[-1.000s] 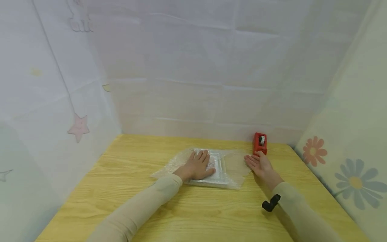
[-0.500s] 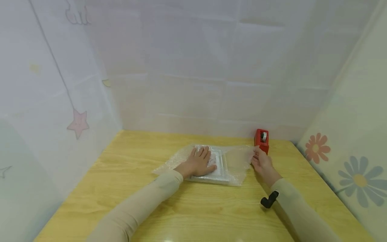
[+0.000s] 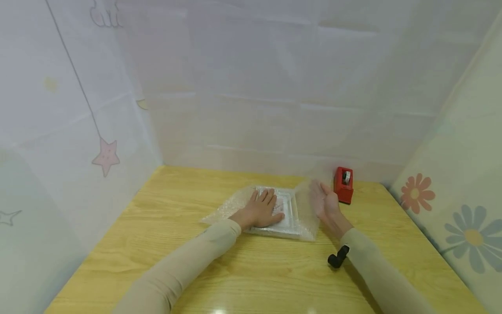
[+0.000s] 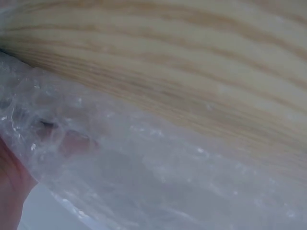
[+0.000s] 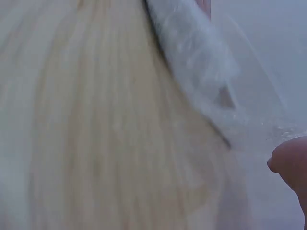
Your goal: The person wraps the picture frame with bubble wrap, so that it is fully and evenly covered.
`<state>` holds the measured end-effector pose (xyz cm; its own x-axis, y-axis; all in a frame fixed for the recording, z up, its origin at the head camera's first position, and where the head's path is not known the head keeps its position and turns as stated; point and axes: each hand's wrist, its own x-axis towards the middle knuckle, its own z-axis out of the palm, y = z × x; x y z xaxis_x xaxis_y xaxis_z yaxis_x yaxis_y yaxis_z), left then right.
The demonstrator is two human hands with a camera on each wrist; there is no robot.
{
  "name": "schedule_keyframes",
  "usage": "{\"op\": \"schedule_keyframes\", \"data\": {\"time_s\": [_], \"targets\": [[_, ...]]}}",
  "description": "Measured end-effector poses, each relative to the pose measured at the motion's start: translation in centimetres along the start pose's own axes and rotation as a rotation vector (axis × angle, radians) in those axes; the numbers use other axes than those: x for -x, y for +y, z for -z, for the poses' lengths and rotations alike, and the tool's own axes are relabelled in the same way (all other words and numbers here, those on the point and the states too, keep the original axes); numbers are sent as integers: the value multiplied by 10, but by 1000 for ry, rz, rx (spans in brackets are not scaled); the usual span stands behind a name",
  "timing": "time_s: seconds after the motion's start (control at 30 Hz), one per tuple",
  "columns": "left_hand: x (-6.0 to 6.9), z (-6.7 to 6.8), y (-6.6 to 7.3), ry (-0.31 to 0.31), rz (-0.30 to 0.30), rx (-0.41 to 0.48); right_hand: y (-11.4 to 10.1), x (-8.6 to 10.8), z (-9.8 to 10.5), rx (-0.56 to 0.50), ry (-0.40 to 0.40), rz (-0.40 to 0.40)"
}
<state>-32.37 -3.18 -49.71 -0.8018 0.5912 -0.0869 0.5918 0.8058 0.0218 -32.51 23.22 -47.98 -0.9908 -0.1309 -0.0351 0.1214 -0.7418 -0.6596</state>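
A light framed rectangular object point(image 3: 289, 213) lies on the table, with clear bubble wrap point(image 3: 231, 206) under and over parts of it. My left hand point(image 3: 262, 212) presses flat on its middle, fingers spread. At the right, my right hand point(image 3: 326, 204) stands behind the raised right flap of bubble wrap point(image 3: 306, 205), palm against it, fingers straight and seen through the film. The right wrist view shows my thumb point(image 5: 291, 160) beside the film. In the left wrist view, bubble wrap point(image 4: 144, 163) covers part of the left hand point(image 4: 12, 187).
A red tape dispenser point(image 3: 343, 185) stands on the wooden table point(image 3: 243, 274) behind and to the right of my right hand. Cloth walls with printed stars and flowers point(image 3: 417, 193) enclose the table at the back and sides. A black device sits on my right wrist.
My right hand took the wrap's right edge between its fingers, then straightened behind it and moved left, lifting the flap. My left hand stays on the framed object.
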Motion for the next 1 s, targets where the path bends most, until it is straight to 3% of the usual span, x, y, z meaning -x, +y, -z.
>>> {"op": "schedule_keyframes", "data": {"time_s": [0.23,0.43,0.5,0.73,0.8,0.87,1.0], "targets": [[-9,-4,-4,-6,23,25,18,-10,-46,146,40,42],[-14,-11,-4,-40,37,24,50,-18,-61,296,39,25],[-15,-13,-3,-41,35,26,59,-18,-61,409,22,7],[-12,-3,9,-26,-6,40,75,-15,-55,985,-50,-50],[-12,-2,6,-24,-27,91,77,-16,-56,1104,-60,-57],[-4,7,3,-17,-58,154,81,-17,-58,1195,-80,-46],[9,20,-15,-1,-85,266,90,-16,-66,1400,-118,33]]}}
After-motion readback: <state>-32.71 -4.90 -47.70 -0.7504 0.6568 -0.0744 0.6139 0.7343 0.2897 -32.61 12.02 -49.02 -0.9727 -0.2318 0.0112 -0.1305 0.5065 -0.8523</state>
